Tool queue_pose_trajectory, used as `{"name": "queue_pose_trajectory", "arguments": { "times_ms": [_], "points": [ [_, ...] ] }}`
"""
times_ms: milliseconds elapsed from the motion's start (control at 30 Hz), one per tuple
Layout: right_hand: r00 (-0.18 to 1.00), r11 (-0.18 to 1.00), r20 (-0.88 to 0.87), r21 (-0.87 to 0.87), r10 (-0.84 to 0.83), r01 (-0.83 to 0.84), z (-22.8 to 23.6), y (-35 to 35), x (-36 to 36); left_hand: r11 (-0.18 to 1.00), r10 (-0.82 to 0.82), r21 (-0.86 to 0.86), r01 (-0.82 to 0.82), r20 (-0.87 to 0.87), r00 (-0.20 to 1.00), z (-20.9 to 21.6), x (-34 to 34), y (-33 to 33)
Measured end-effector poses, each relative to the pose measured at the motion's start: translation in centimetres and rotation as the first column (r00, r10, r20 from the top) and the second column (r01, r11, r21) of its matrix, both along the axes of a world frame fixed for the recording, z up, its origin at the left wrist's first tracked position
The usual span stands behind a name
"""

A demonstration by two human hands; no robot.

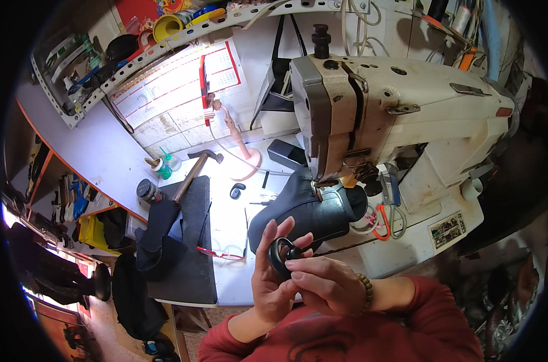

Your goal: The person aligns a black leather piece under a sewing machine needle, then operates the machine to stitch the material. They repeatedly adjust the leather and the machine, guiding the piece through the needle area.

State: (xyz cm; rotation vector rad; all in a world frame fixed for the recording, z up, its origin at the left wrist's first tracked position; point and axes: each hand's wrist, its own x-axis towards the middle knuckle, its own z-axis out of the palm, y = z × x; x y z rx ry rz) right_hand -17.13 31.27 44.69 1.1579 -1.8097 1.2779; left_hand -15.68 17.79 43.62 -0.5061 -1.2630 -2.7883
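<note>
Close in front of my chest, both hands meet at a small black rounded thing with a glossy curved rim [275, 258]; its exact kind is unclear. My left hand [271, 292] cradles it, fingers pointing up behind it and thumb below. Thumb and fingertips of my right hand [331, 283], which wears a beaded bracelet [367, 292], pinch a small knob-like part at its right side. Just beyond the hands, a black leather shoe or boot piece [328, 211] sits under the needle of a large cream sewing machine [400, 102].
A black mat [195, 265] bears a hammer [192, 175] and a dark fabric piece [159, 235]. Red-framed glasses [222, 255] lie left of my hands, a small black earphone-like item [237, 191] farther back. A lamp stand [245, 160], dark box [286, 154] and orange-handled scissors [382, 224] surround the machine.
</note>
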Motion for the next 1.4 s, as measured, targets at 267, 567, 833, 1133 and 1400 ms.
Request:
{"name": "queue_pose_trajectory", "arguments": {
  "times_ms": [267,567,833,1133,1400],
  "points": [
    [0.981,0.967,-0.079,0.175,-0.175,0.186,2.8,3.3,-1.4,0.917,-0.366,-0.133,0.377,0.102,0.925,3.1,-0.3,-2.3],
    [0.965,0.829,0.111,0.494,0.236,-0.260,5.8,2.7,-4.3,0.740,-0.632,0.040,0.672,0.383,0.674,0.3,0.3,-3.4],
    [0.869,0.696,0.238,0.524,0.434,-0.491,7.4,0.3,-4.2,0.765,-0.620,0.079,0.639,0.359,0.697,-1.7,0.6,-3.7],
    [0.831,0.688,0.275,0.467,0.484,-0.556,7.9,-1.5,-3.4,0.848,-0.527,0.102,0.520,0.264,0.808,-2.6,1.5,-4.4],
    [0.885,0.834,0.208,0.300,0.416,-0.463,4.4,-1.0,-4.5,0.905,-0.401,0.006,0.425,0.345,0.849,-1.9,1.8,-4.8]
  ]
}}
